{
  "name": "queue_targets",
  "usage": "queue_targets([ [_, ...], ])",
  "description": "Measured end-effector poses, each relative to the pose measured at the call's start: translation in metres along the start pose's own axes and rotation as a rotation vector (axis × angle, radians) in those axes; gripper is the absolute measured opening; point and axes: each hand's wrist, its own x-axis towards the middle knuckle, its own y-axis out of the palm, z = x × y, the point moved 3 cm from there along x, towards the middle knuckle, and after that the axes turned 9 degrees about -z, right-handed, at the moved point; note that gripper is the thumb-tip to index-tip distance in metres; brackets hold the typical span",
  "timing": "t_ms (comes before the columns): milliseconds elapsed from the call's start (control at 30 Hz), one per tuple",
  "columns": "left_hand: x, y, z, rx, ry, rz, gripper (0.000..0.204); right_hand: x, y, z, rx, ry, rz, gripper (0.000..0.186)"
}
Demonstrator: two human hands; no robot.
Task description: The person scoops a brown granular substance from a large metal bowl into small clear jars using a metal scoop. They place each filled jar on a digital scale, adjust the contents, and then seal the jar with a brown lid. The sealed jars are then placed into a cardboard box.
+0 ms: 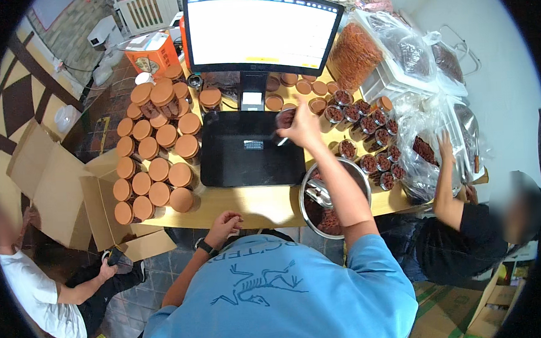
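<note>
My right hand reaches forward over the black scale platform and grips a small clear jar of dark reddish-brown pieces at the platform's far right corner. My left hand rests curled on the near edge of the wooden table, holding nothing. A steel bowl with brown pieces and metal tongs sits just under my right forearm. A monitor stands behind the scale.
Several capped orange-lidded jars crowd the table's left. Open filled jars stand at the right beside plastic bags of brown pieces. A seated person's hand reaches into a bag. Another person sits lower left by cardboard boxes.
</note>
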Motion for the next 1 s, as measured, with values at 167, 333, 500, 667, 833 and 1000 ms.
queue_targets([
  [167, -0.016, -0.029, -0.003, 0.027, 0.047, 0.006, 0.023, -0.015, 0.082, 0.041, -0.099, -0.043, 0.087, 0.105],
  [333, -0.02, -0.044, 0.005, 0.071, 0.078, 0.0, 0.028, -0.035, 0.089, 0.04, -0.092, -0.048, 0.046, 0.111],
  [500, -0.026, -0.037, -0.007, 0.196, 0.118, 0.012, 0.047, -0.119, 0.048, 0.074, 0.15, -0.22, -0.096, 0.058],
  [667, -0.003, -0.022, -0.014, 0.402, 0.46, 0.107, 0.043, -0.229, 0.076, 0.068, 0.214, 0.01, 0.24, 0.025],
  [833, 0.009, -0.015, -0.005, 0.572, 0.504, 0.23, 0.062, -0.268, 0.09, 0.057, 0.116, -0.251, 0.325, 0.042],
  [1000, 0.01, 0.001, -0.011, 0.571, 0.5, 0.266, 0.046, -0.262, 0.104, 0.05, 0.202, -0.224, 0.552, 0.033],
])
